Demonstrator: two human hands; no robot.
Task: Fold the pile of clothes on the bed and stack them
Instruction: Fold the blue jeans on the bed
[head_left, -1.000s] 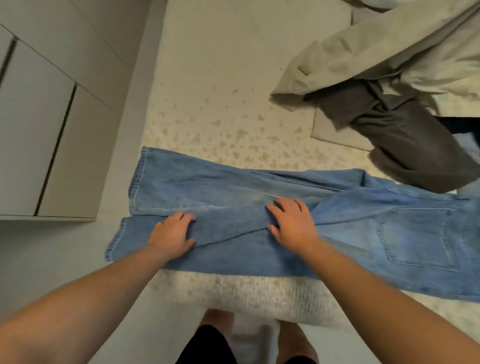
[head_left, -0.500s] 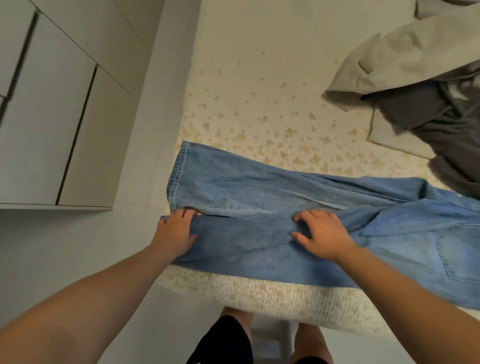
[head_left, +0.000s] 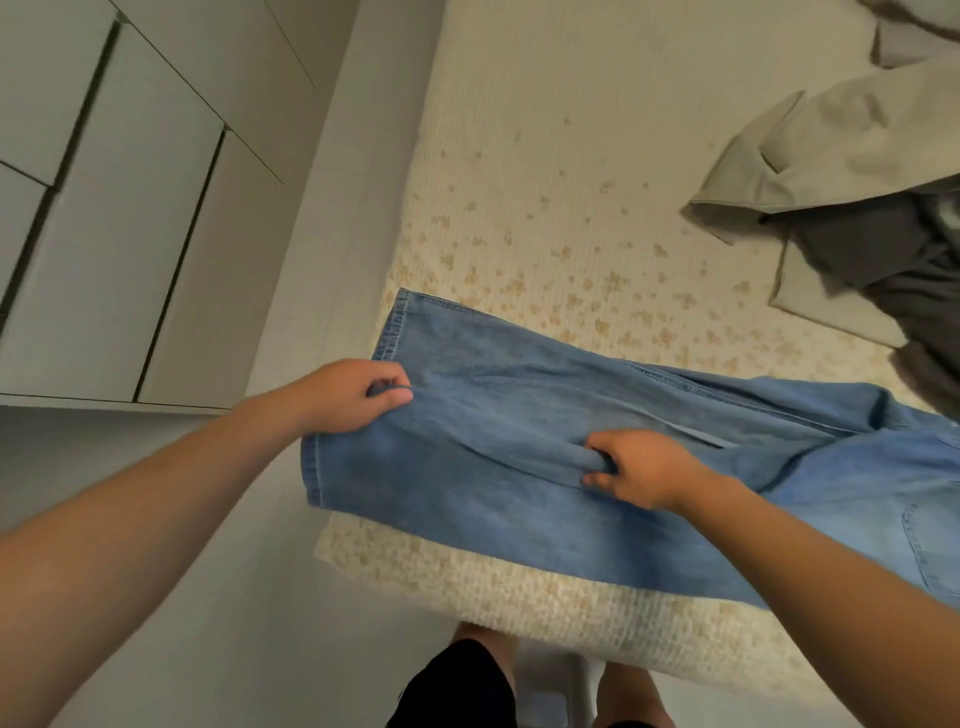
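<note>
A pair of blue jeans (head_left: 519, 415) lies across the near edge of the bed (head_left: 545, 182), legs toward the left, a back pocket at the far right. My left hand (head_left: 348, 397) pinches the hem end of the upper leg at the bed's left edge. My right hand (head_left: 639, 467) grips a bunched fold of denim at mid-leg. A pile of unfolded clothes sits at the upper right: a beige garment (head_left: 831, 150) over a dark grey one (head_left: 893, 270).
The bed has a cream cover with a small tan print. White cabinet fronts (head_left: 119, 218) stand to the left, across a narrow strip of grey floor (head_left: 249, 597). My legs and dark shorts (head_left: 467, 686) show below the bed's near edge.
Both hands lay flat on the jeans earlier; now they have curled and taken hold of the denim. The left hand has slid out to the hem. The view has shifted left.
</note>
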